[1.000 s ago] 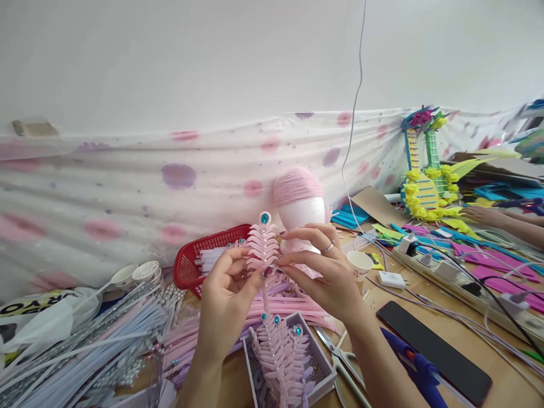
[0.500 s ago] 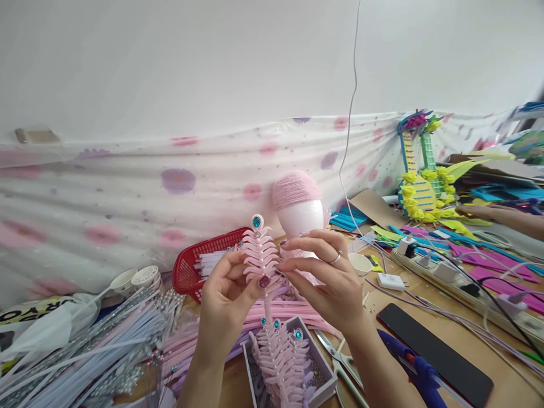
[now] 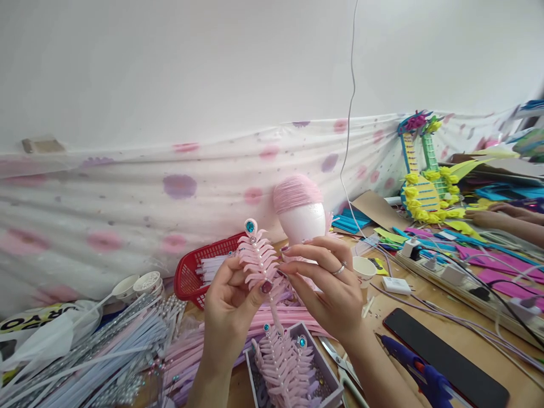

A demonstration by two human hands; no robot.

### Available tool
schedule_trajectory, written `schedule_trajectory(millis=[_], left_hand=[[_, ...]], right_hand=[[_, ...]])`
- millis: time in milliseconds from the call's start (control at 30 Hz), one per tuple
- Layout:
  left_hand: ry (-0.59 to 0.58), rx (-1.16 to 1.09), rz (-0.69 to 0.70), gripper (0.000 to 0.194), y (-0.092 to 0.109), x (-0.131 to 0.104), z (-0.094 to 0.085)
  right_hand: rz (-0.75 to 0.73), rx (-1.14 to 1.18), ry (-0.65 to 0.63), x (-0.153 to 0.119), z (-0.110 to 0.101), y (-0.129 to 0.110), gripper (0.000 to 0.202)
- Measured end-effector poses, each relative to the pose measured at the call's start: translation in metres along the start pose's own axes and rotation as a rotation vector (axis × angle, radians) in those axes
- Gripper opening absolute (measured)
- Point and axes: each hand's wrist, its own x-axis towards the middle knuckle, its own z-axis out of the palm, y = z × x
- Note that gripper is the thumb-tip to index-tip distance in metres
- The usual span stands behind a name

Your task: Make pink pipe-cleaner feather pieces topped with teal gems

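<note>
A pink feather-shaped craft piece [image 3: 257, 258] stands upright, tilted slightly left, with a teal gem at its tip and a row of pearls down its spine. My left hand [image 3: 232, 306] pinches its lower part between thumb and fingers. Beside its right edge, my right hand [image 3: 329, 289] holds thumb and forefinger together in a pinch; whatever lies between the tips is too small to make out. Below the hands, a shallow grey-white box [image 3: 335, 391] holds several similar pink feathers [image 3: 280, 362] with teal gems. A white foam head form [image 3: 301, 221] wrapped in pink yarn stands behind.
Scissors [image 3: 346, 368], a blue glue gun [image 3: 420, 368] and a black phone [image 3: 446, 357] lie at right near a power strip [image 3: 446, 289]. Pipe cleaners [image 3: 110, 345] pile at left by a red basket [image 3: 187, 277]. Another person's hand [image 3: 488, 218] is at far right.
The held feather now tips a little further left. Both hands keep their pinches close to it. The view has shifted slightly.
</note>
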Motion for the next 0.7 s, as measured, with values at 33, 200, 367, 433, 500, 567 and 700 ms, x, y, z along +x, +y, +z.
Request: schedule_trajectory(millis=[33, 200, 367, 433, 500, 567, 700], left_hand=[[0.006, -0.014, 0.0, 0.038, 0.0002, 0.0001, 0.0003], [0.019, -0.052, -0.014, 0.037, 0.0022, -0.0002, 0.0013], [0.061, -0.056, -0.001, 0.041, 0.0029, -0.0012, 0.0035], [0.06, -0.045, 0.003, 0.041, 0.0027, -0.0012, 0.004], [0.06, -0.045, 0.004, 0.04, 0.0023, -0.0011, 0.0038], [0.067, -0.049, 0.007, 0.04, 0.0018, -0.0009, 0.0028], [0.057, -0.033, 0.009, 0.04, 0.001, -0.0005, 0.0]], right_hand=[[0.002, 0.0, -0.001, -0.0001, 0.0001, -0.0002, 0.017], [0.004, -0.017, -0.005, -0.0007, -0.0008, -0.0011, 0.016], [-0.002, -0.02, 0.001, -0.0013, -0.0003, -0.0029, 0.017], [-0.004, -0.02, -0.003, -0.0015, 0.0001, -0.0036, 0.017], [0.001, -0.022, -0.012, -0.0017, 0.0005, -0.004, 0.017], [0.013, -0.021, -0.015, -0.0018, 0.0008, -0.0041, 0.017], [0.035, -0.014, -0.023, -0.0014, 0.0016, -0.0042, 0.017]])
